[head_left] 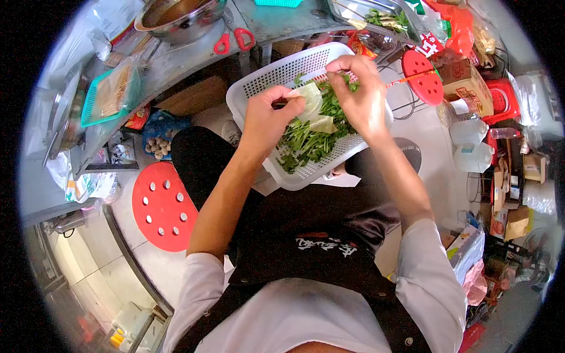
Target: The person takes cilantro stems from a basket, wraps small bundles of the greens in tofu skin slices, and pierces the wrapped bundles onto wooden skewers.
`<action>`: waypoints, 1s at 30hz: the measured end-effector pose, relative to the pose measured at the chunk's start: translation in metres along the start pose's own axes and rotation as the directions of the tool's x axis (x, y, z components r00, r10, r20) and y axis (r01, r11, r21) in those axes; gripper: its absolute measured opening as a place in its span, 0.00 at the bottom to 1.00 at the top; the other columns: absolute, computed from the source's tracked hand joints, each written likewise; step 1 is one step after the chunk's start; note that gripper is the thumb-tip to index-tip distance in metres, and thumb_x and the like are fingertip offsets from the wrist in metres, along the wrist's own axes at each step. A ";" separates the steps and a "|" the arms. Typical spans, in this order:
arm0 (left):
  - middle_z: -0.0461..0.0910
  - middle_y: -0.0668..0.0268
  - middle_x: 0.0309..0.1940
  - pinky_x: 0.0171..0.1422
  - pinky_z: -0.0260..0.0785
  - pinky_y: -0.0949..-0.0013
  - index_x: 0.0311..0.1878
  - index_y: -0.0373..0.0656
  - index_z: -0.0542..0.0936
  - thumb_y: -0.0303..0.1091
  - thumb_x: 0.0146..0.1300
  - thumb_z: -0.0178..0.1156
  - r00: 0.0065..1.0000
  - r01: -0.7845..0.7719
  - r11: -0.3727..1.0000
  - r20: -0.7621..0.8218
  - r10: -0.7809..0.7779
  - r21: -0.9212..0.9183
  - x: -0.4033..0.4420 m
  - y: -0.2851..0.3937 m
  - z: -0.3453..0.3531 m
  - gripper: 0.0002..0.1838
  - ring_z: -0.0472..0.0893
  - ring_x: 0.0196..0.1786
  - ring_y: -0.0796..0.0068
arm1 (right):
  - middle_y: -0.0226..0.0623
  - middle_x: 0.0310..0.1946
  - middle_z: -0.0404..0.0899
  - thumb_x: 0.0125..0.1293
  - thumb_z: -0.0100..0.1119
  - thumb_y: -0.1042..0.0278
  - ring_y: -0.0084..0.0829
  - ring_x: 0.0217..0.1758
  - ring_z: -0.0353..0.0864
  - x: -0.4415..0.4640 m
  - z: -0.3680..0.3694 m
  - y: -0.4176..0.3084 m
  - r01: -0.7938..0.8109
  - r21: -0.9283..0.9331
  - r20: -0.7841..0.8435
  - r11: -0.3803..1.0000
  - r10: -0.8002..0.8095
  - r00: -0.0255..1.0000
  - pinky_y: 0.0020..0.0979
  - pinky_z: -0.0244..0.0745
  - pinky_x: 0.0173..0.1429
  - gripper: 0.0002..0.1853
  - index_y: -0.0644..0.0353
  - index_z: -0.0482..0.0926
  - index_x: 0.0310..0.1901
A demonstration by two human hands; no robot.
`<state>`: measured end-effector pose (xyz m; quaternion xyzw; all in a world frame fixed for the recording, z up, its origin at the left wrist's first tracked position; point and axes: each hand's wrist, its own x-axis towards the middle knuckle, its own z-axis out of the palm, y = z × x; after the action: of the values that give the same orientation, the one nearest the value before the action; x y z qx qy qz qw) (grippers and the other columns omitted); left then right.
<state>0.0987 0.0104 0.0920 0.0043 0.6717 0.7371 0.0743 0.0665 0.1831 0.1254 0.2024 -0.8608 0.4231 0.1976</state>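
A white perforated basket [250, 91] rests at my lap and holds leafy green herbs [306, 144]. Over its left part, my left hand [272, 115] pinches a thin pale green sheet [310, 101] between thumb and fingers. Another pale piece [322, 124] lies on the herbs just below that sheet. My right hand [360, 88] is above the basket's right side, thumb and fingertips pressed together; whatever they may hold is too small to make out.
Red scissors [234, 41] and a metal bowl [176, 23] lie on the table ahead. A teal basket of skewers [112, 97] is at the left. Red stools [165, 206] stand left and right. Plastic jugs [472, 144] and boxes are at the right.
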 end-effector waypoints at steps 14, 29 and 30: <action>0.77 0.62 0.42 0.47 0.69 0.72 0.55 0.35 0.66 0.22 0.52 0.63 0.953 -0.303 0.925 0.048 0.300 0.229 0.003 0.010 0.002 0.26 0.77 0.43 0.75 | 0.23 0.33 0.79 0.44 0.66 0.65 0.29 0.41 0.75 -0.004 -0.008 0.000 0.554 -0.246 0.281 0.795 -0.489 0.826 0.31 0.66 0.49 0.13 0.49 0.81 0.35; 0.78 0.60 0.33 0.43 0.69 0.68 0.37 0.38 0.78 0.27 0.53 0.61 0.893 -0.424 0.617 0.193 0.406 0.663 -0.002 0.009 -0.003 0.08 0.79 0.37 0.67 | 0.33 0.29 0.72 0.50 0.62 0.64 0.34 0.41 0.73 -0.009 -0.004 0.006 0.608 -0.420 0.465 0.673 -0.415 0.782 0.35 0.69 0.45 0.11 0.57 0.74 0.32; 0.77 0.59 0.32 0.41 0.69 0.68 0.36 0.38 0.78 0.27 0.53 0.62 0.892 -0.430 0.641 0.192 0.409 0.636 0.001 0.007 -0.005 0.07 0.78 0.35 0.64 | 0.34 0.31 0.73 0.50 0.62 0.63 0.35 0.42 0.73 -0.009 -0.005 0.004 0.576 -0.392 0.465 0.718 -0.386 0.797 0.35 0.69 0.46 0.13 0.57 0.74 0.35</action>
<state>0.0963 0.0046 0.0982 0.1970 0.8678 0.4463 -0.0947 0.0727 0.1910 0.1216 0.4342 -0.8775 0.0666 0.1923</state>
